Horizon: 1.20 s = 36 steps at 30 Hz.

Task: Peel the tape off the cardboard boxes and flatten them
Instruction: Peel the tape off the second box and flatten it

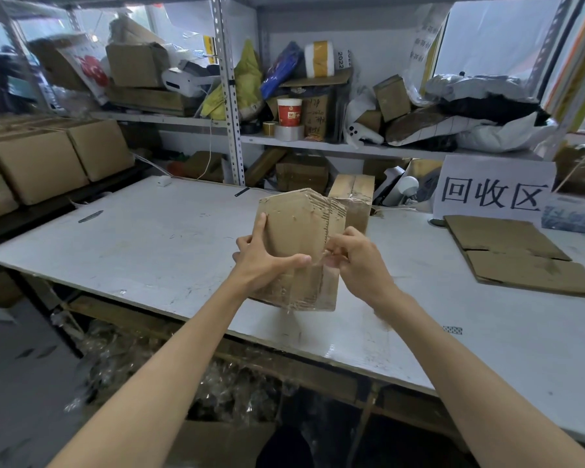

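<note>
I hold a worn brown cardboard box upright above the white table, its top flaps raised and its surface torn where tape came away. My left hand grips the box's left side, thumb across the front and fingers up the face. My right hand pinches a strip of clear tape at the box's right edge. A second taped box stands just behind. Flattened cardboard lies at the right.
A white sign with black characters leans at the back right. Stacked cartons sit at the left. Cluttered metal shelves rise behind the table. Crumpled clear tape is heaped below the table's front edge.
</note>
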Each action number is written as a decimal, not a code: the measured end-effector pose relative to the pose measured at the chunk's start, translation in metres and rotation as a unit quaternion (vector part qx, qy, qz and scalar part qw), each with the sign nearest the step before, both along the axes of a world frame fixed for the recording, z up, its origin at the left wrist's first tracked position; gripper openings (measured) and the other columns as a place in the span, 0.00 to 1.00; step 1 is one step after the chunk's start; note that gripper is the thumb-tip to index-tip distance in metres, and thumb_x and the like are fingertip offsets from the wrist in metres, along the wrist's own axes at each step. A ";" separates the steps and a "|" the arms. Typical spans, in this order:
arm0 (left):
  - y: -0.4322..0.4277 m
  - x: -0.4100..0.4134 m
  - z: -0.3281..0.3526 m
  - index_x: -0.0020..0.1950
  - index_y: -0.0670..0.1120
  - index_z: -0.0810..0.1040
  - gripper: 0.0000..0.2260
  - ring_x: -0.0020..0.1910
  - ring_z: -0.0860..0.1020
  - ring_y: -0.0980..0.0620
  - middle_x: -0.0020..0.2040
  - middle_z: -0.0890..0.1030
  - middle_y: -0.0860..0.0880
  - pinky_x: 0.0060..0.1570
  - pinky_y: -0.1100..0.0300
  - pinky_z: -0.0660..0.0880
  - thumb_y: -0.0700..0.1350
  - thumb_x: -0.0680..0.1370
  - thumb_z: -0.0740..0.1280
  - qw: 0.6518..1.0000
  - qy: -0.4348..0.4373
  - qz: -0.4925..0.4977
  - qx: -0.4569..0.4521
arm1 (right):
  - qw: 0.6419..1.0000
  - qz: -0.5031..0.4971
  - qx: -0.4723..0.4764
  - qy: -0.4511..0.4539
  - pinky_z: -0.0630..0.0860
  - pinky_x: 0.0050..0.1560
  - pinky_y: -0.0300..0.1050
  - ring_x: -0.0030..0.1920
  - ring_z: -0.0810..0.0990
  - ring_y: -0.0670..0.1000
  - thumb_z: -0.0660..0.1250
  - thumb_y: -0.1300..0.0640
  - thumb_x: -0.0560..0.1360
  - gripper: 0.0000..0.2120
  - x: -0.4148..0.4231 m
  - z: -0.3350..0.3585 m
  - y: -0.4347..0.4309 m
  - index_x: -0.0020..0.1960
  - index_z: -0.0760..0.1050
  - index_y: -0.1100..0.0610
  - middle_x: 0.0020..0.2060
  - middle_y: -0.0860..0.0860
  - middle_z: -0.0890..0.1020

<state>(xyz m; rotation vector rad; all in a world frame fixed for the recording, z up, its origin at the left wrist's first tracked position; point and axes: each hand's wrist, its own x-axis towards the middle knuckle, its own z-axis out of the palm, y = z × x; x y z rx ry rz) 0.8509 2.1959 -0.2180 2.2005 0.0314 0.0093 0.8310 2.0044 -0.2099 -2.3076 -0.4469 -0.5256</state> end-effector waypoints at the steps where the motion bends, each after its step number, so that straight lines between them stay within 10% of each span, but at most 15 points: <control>1: 0.000 0.000 0.000 0.77 0.64 0.41 0.59 0.71 0.61 0.40 0.72 0.57 0.47 0.66 0.43 0.67 0.71 0.55 0.72 1.000 0.002 0.003 0.001 | 1.000 -0.008 0.012 -0.005 0.67 0.40 0.39 0.41 0.72 0.49 0.73 0.63 0.71 0.03 -0.001 -0.001 0.000 0.43 0.79 0.60 0.40 0.49 0.74; 5: 0.000 0.001 0.000 0.77 0.65 0.41 0.59 0.72 0.60 0.39 0.73 0.56 0.48 0.67 0.41 0.66 0.72 0.55 0.72 1.000 0.007 -0.010 0.010 | 0.996 -0.045 0.054 -0.052 0.69 0.33 0.28 0.33 0.76 0.40 0.74 0.64 0.69 0.12 -0.007 -0.004 0.004 0.47 0.73 0.58 0.32 0.44 0.77; 9: 0.002 0.000 0.000 0.77 0.66 0.41 0.58 0.72 0.60 0.40 0.73 0.56 0.48 0.66 0.42 0.66 0.73 0.55 0.71 1.000 0.005 -0.006 0.005 | 0.995 -0.047 0.055 -0.065 0.79 0.38 0.49 0.38 0.79 0.51 0.76 0.61 0.68 0.08 -0.009 -0.009 0.005 0.40 0.77 0.59 0.37 0.49 0.80; 13: 0.005 0.000 0.002 0.77 0.66 0.43 0.57 0.72 0.61 0.41 0.73 0.56 0.49 0.69 0.40 0.66 0.72 0.56 0.72 1.000 0.007 -0.024 -0.001 | 0.998 -0.034 0.050 -0.015 0.77 0.37 0.48 0.38 0.79 0.50 0.82 0.54 0.59 0.18 -0.011 -0.008 0.001 0.40 0.76 0.58 0.36 0.49 0.81; 22: -0.001 -0.002 0.002 0.78 0.62 0.43 0.57 0.72 0.61 0.38 0.73 0.57 0.45 0.67 0.41 0.65 0.72 0.57 0.70 0.999 0.003 0.027 -0.026 | 0.999 0.015 0.022 0.034 0.78 0.45 0.51 0.42 0.81 0.50 0.68 0.70 0.71 0.11 -0.014 -0.008 0.000 0.42 0.82 0.56 0.38 0.47 0.82; 36: 0.000 -0.004 0.004 0.79 0.62 0.45 0.56 0.71 0.62 0.38 0.72 0.57 0.45 0.69 0.40 0.66 0.73 0.58 0.69 0.997 0.013 0.037 -0.059 | 0.999 -0.009 0.041 -0.005 0.77 0.43 0.50 0.40 0.77 0.50 0.79 0.57 0.65 0.11 -0.018 -0.018 -0.003 0.45 0.82 0.55 0.40 0.49 0.80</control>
